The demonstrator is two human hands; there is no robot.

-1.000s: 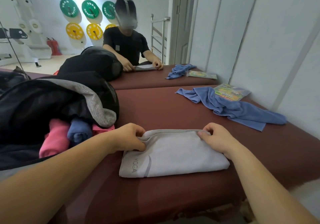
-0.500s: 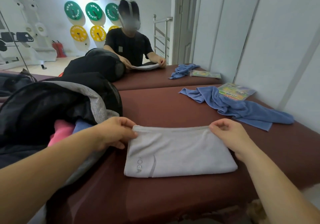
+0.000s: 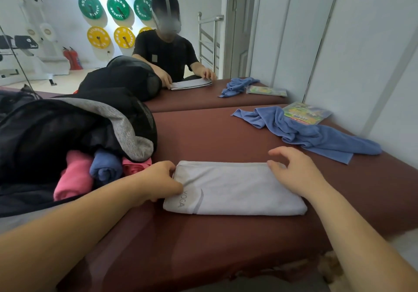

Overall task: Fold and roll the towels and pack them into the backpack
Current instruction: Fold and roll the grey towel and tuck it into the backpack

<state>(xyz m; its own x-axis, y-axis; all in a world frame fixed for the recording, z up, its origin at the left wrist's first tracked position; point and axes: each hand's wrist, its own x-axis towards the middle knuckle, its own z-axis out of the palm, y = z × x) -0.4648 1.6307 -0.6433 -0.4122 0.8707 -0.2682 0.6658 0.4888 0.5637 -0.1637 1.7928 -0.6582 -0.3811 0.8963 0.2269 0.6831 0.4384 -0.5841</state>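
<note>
Left hand point(image 3: 158, 182): fingers curled onto the left end of the folded grey towel point(image 3: 235, 190), pinching its edge beside the printed lettering; a half second ago up at the far left corner.
Right hand point(image 3: 294, 172): open, fingers spread, hovering over the far right corner; a half second ago pinching that edge, now let go.
Grey towel: flat, folded to a narrow rectangle on the maroon table point(image 3: 214, 138), near edge closest to the camera, edges squared.
Meaning: fold looks finished; rolling from the left end probably next.
Backpack point(image 3: 74, 133): just left of the towel, mouth open, pink roll point(image 3: 72, 176) and blue roll point(image 3: 105, 167) already inside.
Blue towel point(image 3: 316, 133): crumpled, far right, not yet folded.
</note>
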